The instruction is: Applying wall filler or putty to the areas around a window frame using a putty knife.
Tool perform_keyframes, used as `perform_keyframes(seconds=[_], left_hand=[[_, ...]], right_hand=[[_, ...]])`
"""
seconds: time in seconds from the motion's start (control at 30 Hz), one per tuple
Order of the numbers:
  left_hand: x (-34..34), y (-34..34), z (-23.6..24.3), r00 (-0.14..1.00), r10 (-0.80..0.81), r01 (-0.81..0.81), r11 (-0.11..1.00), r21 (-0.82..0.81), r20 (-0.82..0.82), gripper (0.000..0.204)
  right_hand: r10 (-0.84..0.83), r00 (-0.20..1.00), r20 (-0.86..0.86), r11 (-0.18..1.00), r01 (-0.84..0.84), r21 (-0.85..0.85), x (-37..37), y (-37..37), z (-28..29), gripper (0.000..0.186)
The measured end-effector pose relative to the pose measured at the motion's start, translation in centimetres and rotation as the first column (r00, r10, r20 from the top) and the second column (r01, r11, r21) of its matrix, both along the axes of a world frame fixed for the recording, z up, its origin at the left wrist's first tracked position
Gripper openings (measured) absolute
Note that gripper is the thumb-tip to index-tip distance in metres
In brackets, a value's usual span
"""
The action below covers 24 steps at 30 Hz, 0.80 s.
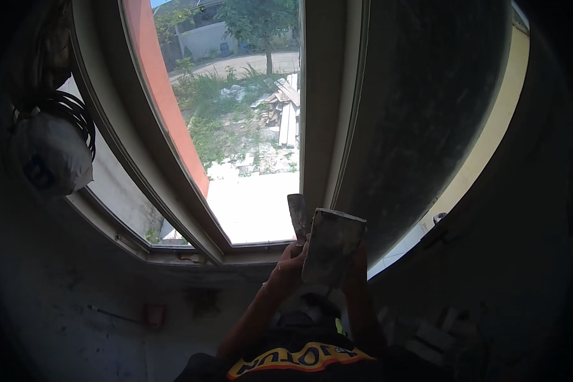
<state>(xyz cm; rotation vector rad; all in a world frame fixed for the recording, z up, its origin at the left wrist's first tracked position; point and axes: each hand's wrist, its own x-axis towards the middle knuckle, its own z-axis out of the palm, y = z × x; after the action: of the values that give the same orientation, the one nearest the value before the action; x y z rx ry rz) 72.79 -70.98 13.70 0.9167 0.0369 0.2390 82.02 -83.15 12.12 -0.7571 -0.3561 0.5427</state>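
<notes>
Both of my hands are raised in front of the window. My left hand [290,266] is closed round a narrow putty knife [297,212], its stained blade pointing up. Just to the right stands a broad, flat filling blade [334,248], grey and smeared, with a pale line of putty along its upper edge. Behind it is my right hand [358,264], which appears to grip it; its fingers are mostly hidden by the blade. The two tools are close together, and I cannot tell whether they touch.
A tall window frame [328,95] rises ahead, its sill [254,254] just beyond my hands. A dark door panel [433,95] stands at the right. At the left hang a white bag [54,153] and coiled black cable [76,108]. Pale blocks [436,334] lie low at the right.
</notes>
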Motion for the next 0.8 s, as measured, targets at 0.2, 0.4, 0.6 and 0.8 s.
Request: perform_keyframes(seconds=[0.2, 0.4, 0.6, 0.8], left_hand=[[-7.1, -1.1, -8.2, 0.995, -0.087, 0.07, 0.967, -0.246, -0.058, 0.076], [-15.4, -2.1, -11.1, 1.0, -0.015, 0.018, 0.856, -0.517, 0.01, 0.06], [-22.0, -2.7, -13.3, 0.97, -0.055, -0.101, 0.797, -0.595, -0.238, 0.062], [-27.0, -3.1, -10.0, 0.97, -0.204, 0.089, 0.802, -0.59, -0.132, 0.05]], right_hand=[[0.101, 0.968, 0.23, 0.971, -0.046, -0.233, -4.9, 0.2, -6.9, 0.024], [0.528, 0.787, -0.319, 0.836, -0.548, 0.034, -10.1, 1.8, -11.4, 0.045], [0.851, 0.517, -0.095, 0.509, -0.766, 0.392, -14.7, 3.7, -13.0, 0.044], [0.451, 0.711, -0.539, 0.885, -0.279, 0.373, -18.6, 2.5, -8.1, 0.049]])
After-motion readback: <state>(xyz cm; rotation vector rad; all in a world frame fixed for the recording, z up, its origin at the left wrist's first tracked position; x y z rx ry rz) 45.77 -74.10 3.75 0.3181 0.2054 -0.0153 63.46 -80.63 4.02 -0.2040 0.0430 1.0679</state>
